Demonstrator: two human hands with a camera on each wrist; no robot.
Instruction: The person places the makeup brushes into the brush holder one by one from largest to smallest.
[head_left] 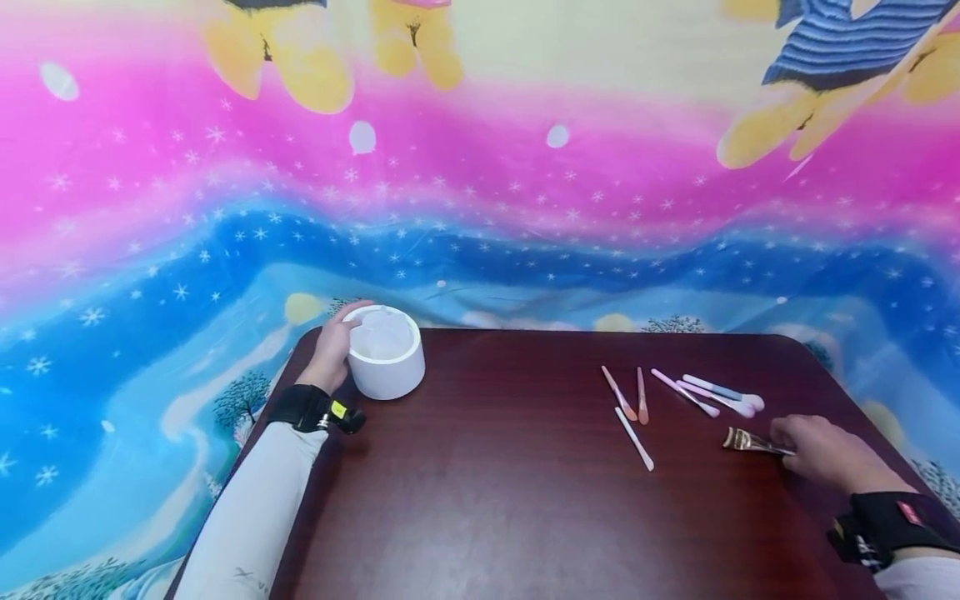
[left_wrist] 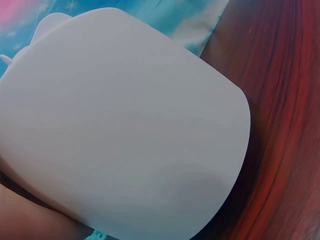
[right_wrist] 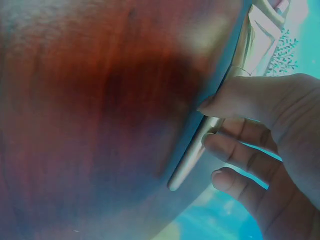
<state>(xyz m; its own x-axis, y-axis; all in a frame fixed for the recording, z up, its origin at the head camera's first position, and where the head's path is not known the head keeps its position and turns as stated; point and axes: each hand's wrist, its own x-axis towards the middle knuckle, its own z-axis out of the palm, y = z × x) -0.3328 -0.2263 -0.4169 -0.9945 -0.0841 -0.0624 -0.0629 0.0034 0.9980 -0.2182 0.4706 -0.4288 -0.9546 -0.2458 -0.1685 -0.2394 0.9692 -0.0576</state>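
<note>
At the back left of the table, my left hand (head_left: 328, 350) grips a white round container (head_left: 388, 379) by its left side, with the thumb at the rim. The container's pale wall (left_wrist: 130, 115) fills most of the left wrist view and hides most of that hand. On the right, my right hand (head_left: 832, 454) pinches a makeup brush (head_left: 744, 441) by its handle, the wide flat head pointing left. In the right wrist view, thumb and fingertips meet on the slim, shiny handle (right_wrist: 186, 162), close over the tabletop.
Several more makeup brushes lie on the dark wood table (head_left: 480, 500): a pink-handled one (head_left: 684, 392), a grey-handled one (head_left: 712, 387), a white one (head_left: 634, 438) and a pair with orange-pink ends (head_left: 642, 398). A printed cloth (head_left: 480, 192) hangs right behind the table's back edge.
</note>
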